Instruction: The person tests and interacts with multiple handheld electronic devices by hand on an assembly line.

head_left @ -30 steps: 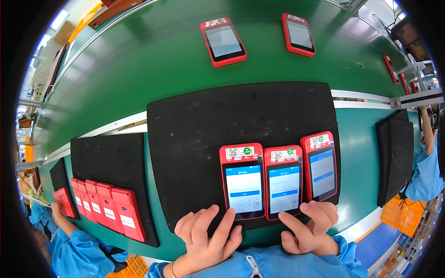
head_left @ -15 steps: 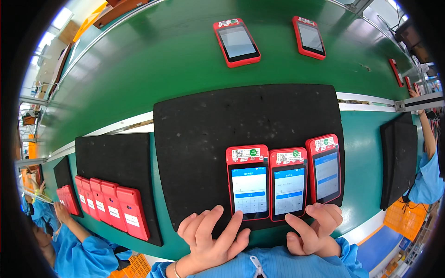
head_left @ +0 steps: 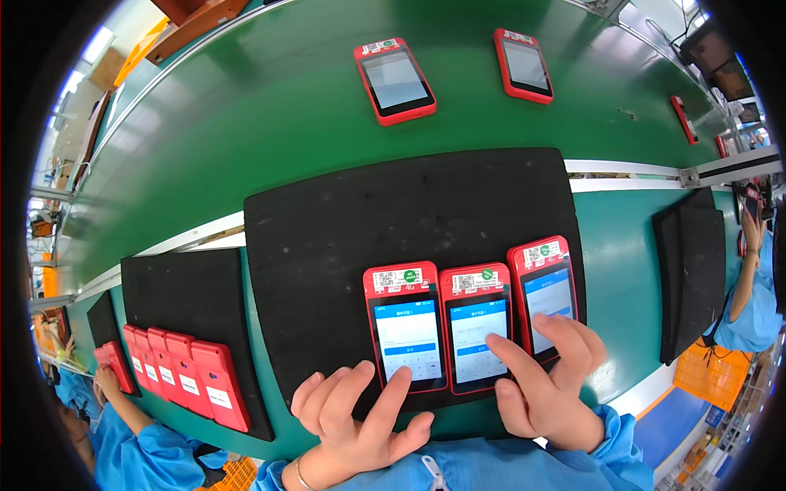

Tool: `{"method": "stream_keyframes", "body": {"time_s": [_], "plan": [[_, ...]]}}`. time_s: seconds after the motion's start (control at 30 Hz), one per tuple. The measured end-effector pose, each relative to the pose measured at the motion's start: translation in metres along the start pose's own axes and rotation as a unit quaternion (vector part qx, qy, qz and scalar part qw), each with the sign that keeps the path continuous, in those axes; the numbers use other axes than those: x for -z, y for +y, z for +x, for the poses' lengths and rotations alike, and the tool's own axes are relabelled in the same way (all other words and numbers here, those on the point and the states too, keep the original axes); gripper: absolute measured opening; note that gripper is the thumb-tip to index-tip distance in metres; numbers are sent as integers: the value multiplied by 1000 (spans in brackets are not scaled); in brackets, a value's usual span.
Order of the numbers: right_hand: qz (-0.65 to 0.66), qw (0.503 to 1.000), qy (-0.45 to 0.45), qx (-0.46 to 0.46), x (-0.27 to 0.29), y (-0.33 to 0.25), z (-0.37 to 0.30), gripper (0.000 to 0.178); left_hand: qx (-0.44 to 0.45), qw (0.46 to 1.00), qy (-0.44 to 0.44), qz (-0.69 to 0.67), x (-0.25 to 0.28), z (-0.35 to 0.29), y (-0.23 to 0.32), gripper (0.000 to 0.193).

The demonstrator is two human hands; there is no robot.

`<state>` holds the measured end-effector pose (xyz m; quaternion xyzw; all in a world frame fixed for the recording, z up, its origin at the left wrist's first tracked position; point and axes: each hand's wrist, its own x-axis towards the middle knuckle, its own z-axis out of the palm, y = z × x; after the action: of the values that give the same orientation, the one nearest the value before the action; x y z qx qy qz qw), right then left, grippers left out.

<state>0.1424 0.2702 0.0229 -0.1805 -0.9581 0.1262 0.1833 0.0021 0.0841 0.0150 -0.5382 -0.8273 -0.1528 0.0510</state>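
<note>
Three red handheld payment terminals stand side by side on a black foam mat (head_left: 352, 217), screens lit and facing up. My left hand (head_left: 348, 421) is open, fingers spread, its index fingertip at the lower left of the left terminal's (head_left: 401, 282) keypad screen. Over the middle terminal (head_left: 475, 282), the index finger of my right hand (head_left: 548, 389) reaches the screen beside a blue button. That hand holds nothing, its fingers apart and curved. Its other fingers partly cover the right terminal (head_left: 539, 254), which sits slightly farther away and tilted.
Two more red terminals (head_left: 396, 80) (head_left: 524, 65) lie on the green belt (head_left: 246, 114) beyond. Several face-down red terminals (head_left: 214, 380) rest on a mat at left. Stacked black mats (head_left: 692, 278) lie at right. Co-workers' arms (head_left: 123, 401) (head_left: 747, 278) show on both sides.
My right index finger has moved up from the middle terminal's lower edge onto its screen. My left hand keeps its place at the left terminal. The whole view has shifted slightly.
</note>
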Motion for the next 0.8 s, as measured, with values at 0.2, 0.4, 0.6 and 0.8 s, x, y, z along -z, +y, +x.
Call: {"method": "stream_keyframes", "body": {"time_s": [0.2, 0.4, 0.6, 0.8], "plan": [[-30, 1000, -1, 0, -10, -2, 1, 32, -13, 1000, 15, -18, -3, -4, -3, 43], [-38, 998, 52, 4, -7, 1, -4, 28, -15, 1000, 20, -19, 0, -6, -5, 41], [-52, 997, 63, 11, 0, 10, -19, 25, 2, 999, 49, -13, -4, -4, -4, 37], [-44, 998, 32, 41, -1, 8, -19, 26, -2, 999, 47, -16, -5, -5, -4, 37]]}}
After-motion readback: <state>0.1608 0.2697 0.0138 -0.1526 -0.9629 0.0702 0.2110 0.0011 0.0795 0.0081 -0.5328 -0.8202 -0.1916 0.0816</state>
